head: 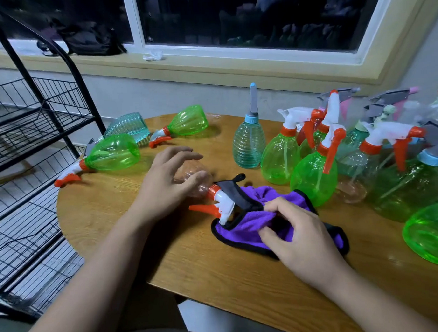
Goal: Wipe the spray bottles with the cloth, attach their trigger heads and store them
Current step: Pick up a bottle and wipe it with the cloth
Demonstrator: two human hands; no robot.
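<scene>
Wood-grain round counter [217,266] under a dark window [244,19], with a black wire rack [35,118] standing off its left edge.

The one being worked on is the clear bottle [200,189]. It's lying on its side near the middle of the counter, neck pointing right toward the cloth. The body is see-through with a faint pinkish tint. It's got an orange collar at the neck, and the trigger head [223,200] is on it: white body, orange lever sticking out toward the person. The nozzle end rests on the edge of the cloth [250,224].

The left hand [168,178] is cupped over the bottle's body, thumb on the near side and fingers curved loosely over the top. The right hand [298,235] is bunching up the cloth, fingertips curled in and pinching a fold of it. The cloth is fuzzy purple with black edging and a black loop at one corner, crumpled flat on the counter just right of the bottle.

Two green bottles [112,151] and a teal ribbed bottle [127,124] lie tipped over at the far left, heads on. The right side has a crowd of standing bottles [313,176], mostly green with white and orange triggers. A teal one with a blue cap [248,142] stands a bit apart in front.
</scene>
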